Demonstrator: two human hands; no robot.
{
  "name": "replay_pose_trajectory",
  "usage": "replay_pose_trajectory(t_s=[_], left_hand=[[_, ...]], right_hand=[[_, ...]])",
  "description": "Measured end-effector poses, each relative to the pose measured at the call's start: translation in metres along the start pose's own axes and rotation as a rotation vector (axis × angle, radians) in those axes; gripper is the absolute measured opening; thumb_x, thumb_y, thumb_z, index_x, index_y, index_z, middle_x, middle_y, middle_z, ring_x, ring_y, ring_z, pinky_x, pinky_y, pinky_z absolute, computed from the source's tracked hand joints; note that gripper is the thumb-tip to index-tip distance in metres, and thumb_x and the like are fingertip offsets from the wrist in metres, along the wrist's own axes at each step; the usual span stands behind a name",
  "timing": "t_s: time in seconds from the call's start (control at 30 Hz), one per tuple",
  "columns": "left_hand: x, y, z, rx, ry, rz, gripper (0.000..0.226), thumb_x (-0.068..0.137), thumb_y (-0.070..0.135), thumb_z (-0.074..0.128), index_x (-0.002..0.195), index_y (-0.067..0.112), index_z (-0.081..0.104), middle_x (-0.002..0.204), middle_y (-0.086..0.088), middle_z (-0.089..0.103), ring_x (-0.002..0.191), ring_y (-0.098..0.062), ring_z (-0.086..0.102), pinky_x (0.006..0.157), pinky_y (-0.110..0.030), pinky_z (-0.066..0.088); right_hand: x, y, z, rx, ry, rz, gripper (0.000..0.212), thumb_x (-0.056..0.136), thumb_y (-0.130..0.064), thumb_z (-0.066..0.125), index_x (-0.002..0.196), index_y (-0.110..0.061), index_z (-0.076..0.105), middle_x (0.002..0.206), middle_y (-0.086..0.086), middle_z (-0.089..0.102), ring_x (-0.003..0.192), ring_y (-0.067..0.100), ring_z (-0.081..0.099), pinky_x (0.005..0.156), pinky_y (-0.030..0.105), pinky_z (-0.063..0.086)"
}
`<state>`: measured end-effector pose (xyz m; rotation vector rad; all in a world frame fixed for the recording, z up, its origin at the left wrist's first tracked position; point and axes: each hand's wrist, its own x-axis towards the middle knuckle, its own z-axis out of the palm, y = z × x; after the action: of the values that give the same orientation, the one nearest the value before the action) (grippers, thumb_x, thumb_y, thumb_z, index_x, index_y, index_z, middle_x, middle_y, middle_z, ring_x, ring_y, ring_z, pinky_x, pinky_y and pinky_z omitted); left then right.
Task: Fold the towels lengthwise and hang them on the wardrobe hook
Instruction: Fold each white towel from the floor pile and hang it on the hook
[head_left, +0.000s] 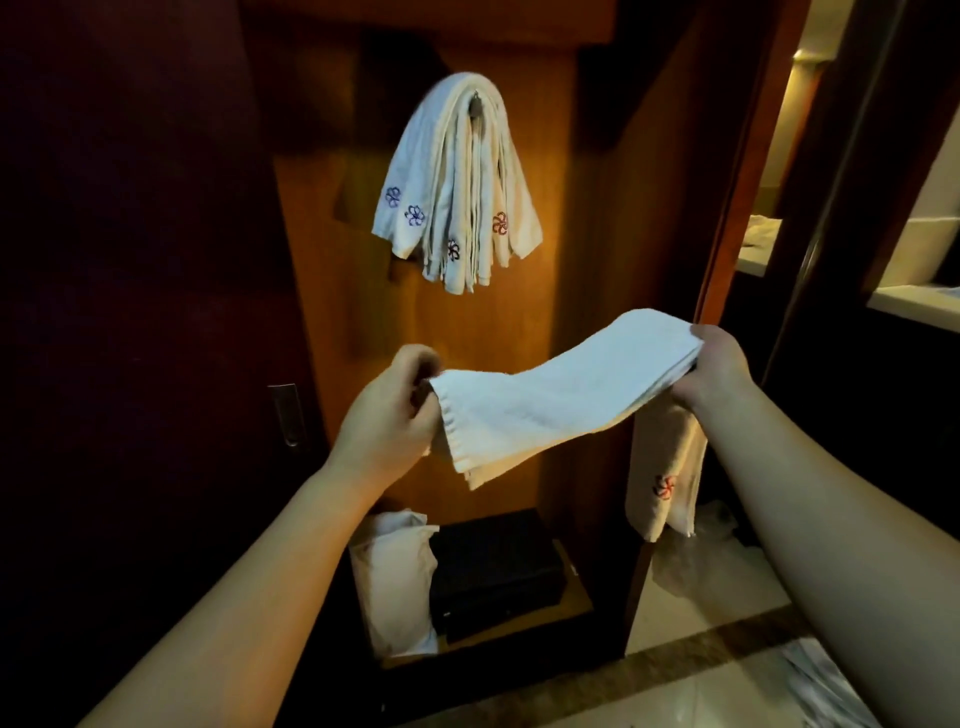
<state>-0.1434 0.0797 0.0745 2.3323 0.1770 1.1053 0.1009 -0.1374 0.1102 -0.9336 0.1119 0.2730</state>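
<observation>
Dim, warm light falls on the centre of the frame, while the left side sinks into near-black shadow. A brighter patch glows at the upper right. Straight lines bow toward the edges, and detail is soft throughout.

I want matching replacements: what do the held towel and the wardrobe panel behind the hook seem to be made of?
Held towel: soft white terry-like cloth, probably cotton; it sags between the hands and shows woven texture. Wardrobe panel: warm brown wood or veneer with a smooth, slightly glossy finish.

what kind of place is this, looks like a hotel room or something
Probably a hotel room, at an open wooden wardrobe. A bunch of white towels hangs on its hook, a black safe-like box sits on the bottom shelf, and a lit bathroom counter shows through the doorway at right.
</observation>
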Motion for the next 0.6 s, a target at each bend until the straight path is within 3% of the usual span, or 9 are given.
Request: replay_pose_trajectory(t_s=[0.07, 0.17, 0.27, 0.4, 0.5, 0.6], left_hand=[[-0.002, -0.001, 0.001, 0.022, 0.003, 0.017, 0.038, 0.095, 0.018, 0.056, 0.098, 0.052, 0.04, 0.09, 0.027, 0.056, 0.088, 0.005, 0.058, 0.062, -0.023, 0.045], [-0.001, -0.003, -0.007, -0.147, 0.069, 0.033, 0.024, 0.091, 0.025, 0.043, 0.097, 0.045, 0.054, 0.096, 0.034, 0.061, 0.092, 0.008, 0.058, 0.067, -0.019, 0.046], [-0.001, -0.003, -0.011, -0.321, 0.126, -0.045, 0.038, 0.09, 0.018, 0.04, 0.09, 0.048, 0.065, 0.093, 0.031, 0.066, 0.091, 0.008, 0.061, 0.069, -0.009, 0.044], [-0.003, -0.005, -0.014, -0.444, 0.159, -0.058, 0.037, 0.082, 0.016, 0.041, 0.081, 0.042, 0.067, 0.086, 0.023, 0.065, 0.081, 0.009, 0.057, 0.067, -0.005, 0.041], [-0.011, -0.015, -0.008, -0.578, 0.206, -0.161, 0.033, 0.084, 0.014, 0.042, 0.076, 0.035, 0.065, 0.078, 0.017, 0.059, 0.069, 0.0, 0.053, 0.058, -0.014, 0.041], [-0.023, -0.023, -0.002, -0.668, 0.209, -0.271, 0.03, 0.086, 0.011, 0.041, 0.076, 0.031, 0.061, 0.081, 0.004, 0.056, 0.077, -0.017, 0.053, 0.061, -0.03, 0.039]], right_hand=[[0.0, 0.002, 0.001, -0.009, -0.017, 0.007, 0.033, 0.1, -0.016, 0.049, 0.129, -0.004, 0.058, 0.118, 0.014, 0.072, 0.106, 0.034, 0.069, 0.085, 0.046, 0.058], [0.001, 0.001, -0.001, -0.004, -0.02, 0.021, 0.036, 0.098, -0.016, 0.052, 0.132, -0.005, 0.057, 0.119, 0.014, 0.071, 0.106, 0.034, 0.07, 0.078, 0.044, 0.059], [0.003, 0.005, -0.007, 0.013, 0.002, 0.045, 0.036, 0.095, -0.017, 0.056, 0.13, -0.008, 0.059, 0.116, 0.012, 0.072, 0.102, 0.032, 0.071, 0.072, 0.04, 0.059], [0.006, 0.011, -0.011, 0.031, 0.001, 0.048, 0.035, 0.097, -0.011, 0.055, 0.131, -0.005, 0.057, 0.119, 0.015, 0.071, 0.103, 0.033, 0.071, 0.08, 0.044, 0.06], [0.007, 0.01, -0.01, 0.057, 0.003, 0.034, 0.046, 0.095, -0.009, 0.06, 0.14, -0.006, 0.051, 0.126, 0.017, 0.067, 0.11, 0.035, 0.067, 0.097, 0.05, 0.055], [0.002, 0.007, -0.006, 0.127, 0.012, 0.041, 0.051, 0.091, -0.013, 0.068, 0.138, -0.008, 0.048, 0.122, 0.016, 0.068, 0.107, 0.034, 0.068, 0.083, 0.046, 0.059]])
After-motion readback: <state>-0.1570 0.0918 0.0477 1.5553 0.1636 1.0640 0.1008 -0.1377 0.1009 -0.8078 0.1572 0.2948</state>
